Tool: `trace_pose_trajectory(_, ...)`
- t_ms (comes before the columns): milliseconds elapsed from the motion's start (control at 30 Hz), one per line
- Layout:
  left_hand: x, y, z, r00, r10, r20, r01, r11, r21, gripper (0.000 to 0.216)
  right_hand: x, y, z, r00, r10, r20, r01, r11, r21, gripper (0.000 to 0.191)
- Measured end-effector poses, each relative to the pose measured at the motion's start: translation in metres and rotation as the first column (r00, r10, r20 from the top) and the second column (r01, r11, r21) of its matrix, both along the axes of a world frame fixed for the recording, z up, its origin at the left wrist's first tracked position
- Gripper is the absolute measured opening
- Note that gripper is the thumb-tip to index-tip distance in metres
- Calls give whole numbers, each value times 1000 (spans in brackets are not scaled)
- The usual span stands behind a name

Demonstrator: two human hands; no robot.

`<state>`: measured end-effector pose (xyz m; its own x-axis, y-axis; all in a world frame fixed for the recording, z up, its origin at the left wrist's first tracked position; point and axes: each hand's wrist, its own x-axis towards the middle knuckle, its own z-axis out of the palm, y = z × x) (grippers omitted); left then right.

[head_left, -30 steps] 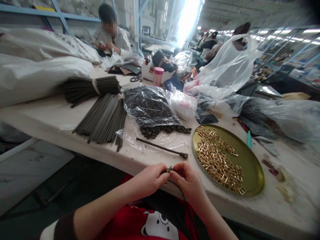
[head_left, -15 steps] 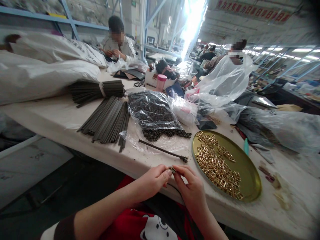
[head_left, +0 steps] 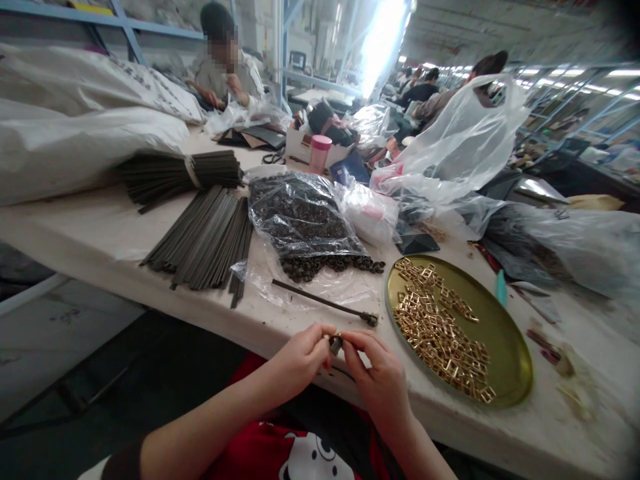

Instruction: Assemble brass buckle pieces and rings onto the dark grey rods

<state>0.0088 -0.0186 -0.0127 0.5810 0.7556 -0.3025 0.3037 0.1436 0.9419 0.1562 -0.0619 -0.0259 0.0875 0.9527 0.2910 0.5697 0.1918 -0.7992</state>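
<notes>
black strap (head_left: 336, 345) in both hands (head_left: 306, 355) (head_left: 383, 375), sack lettering (head_left: 156, 88) illegible

Worktop (head_left: 90, 227) carries, left to right: white sacks (head_left: 90, 133), tied strips (head_left: 217, 170), loose strips (head_left: 205, 240), clear bag (head_left: 305, 213) of black loops (head_left: 300, 270), lone strip (head_left: 320, 294) in front of it, dark card (head_left: 419, 244), round gold tray (head_left: 507, 353), teal tool (head_left: 501, 288) beside tray.

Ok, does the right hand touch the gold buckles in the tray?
No, the right hand is at a small piece with the left hand, apart from the tray.
</notes>
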Motion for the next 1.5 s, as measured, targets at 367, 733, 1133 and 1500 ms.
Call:
trace_pose_trajectory(367,12,24,0,991,-36,132,29,998,58,26,4,35,-19,527,-232,-817,-306,846,-437,28)
trace_pose_trajectory(733,13,57,-8,998,59,-22,-60,998,-8,29,54,159,-38,924,-25,381,121,965,-231,12)
trace_pose_trajectory(1133,12,50,-17,995,97,3,-97,995,36,32,30,166,-45,697,-54,715,276,940,-198,20)
trace_pose_trajectory(1500,-10,33,-19,987,159,28,-161,983,89,36,45,140,-41,659,-21,751,248,950,-192,12)
